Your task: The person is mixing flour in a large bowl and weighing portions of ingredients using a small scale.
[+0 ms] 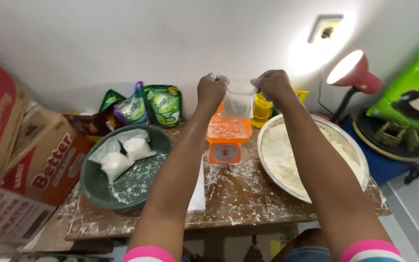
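Note:
My left hand (211, 90) and my right hand (273, 85) each grip a top corner of a small clear plastic bag (238, 104) with white flour in it. I hold the bag up above an orange kitchen scale (227, 139) dusted with flour. To the right of the scale sits a wide metal basin (360, 160) full of flour. A green bowl (93, 187) on the left holds three filled small bags (122, 153) and loose flour.
The wooden table (248, 204) is strewn with flour. Green and purple pouches (146, 104) lean on the back wall, next to a yellow bottle (262, 110). Cardboard boxes (35, 160) stand at left. A lit red lamp (355, 70), blue container (389, 165) and green sack (413, 87) are at right.

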